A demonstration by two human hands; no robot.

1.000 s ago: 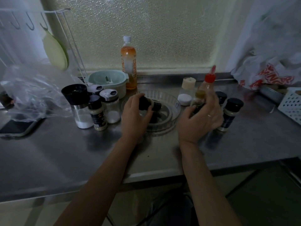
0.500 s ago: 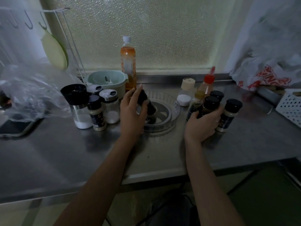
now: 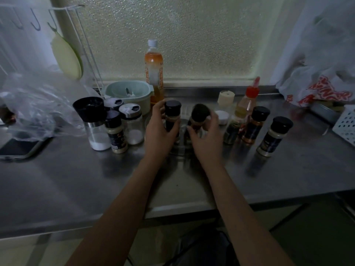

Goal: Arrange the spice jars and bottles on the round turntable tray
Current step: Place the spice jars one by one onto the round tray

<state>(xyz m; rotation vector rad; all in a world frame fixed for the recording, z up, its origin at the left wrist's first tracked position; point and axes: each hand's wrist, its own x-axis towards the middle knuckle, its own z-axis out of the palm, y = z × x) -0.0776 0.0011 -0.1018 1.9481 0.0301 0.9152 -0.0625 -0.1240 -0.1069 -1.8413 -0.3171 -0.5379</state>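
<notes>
The clear round turntable tray (image 3: 184, 112) sits at the counter's middle, mostly hidden behind my hands. My left hand (image 3: 159, 129) grips a black-capped spice jar (image 3: 172, 114) standing upright on the tray's left side. My right hand (image 3: 206, 135) holds a second black-capped jar (image 3: 199, 114), tilted, over the tray's right side. Right of the tray stand two black-capped jars (image 3: 255, 123) (image 3: 274, 135), a dark jar (image 3: 231, 131), a red-capped oil bottle (image 3: 247, 102) and a cream-capped jar (image 3: 224, 106). To the left stand a black-topped grinder (image 3: 94, 121), a small dark jar (image 3: 116, 131) and a salt shaker (image 3: 132, 123).
A tall orange bottle (image 3: 154, 70) and a pale green bowl (image 3: 128, 92) stand by the window. A clear plastic bag (image 3: 36, 104) and a phone (image 3: 19, 146) lie at left. A printed bag (image 3: 318, 89) and white basket (image 3: 345, 123) fill the right end.
My left hand has stood its jar upright on the tray. My right hand has lifted a black-capped jar from the right-hand group and brought it left over the tray.
</notes>
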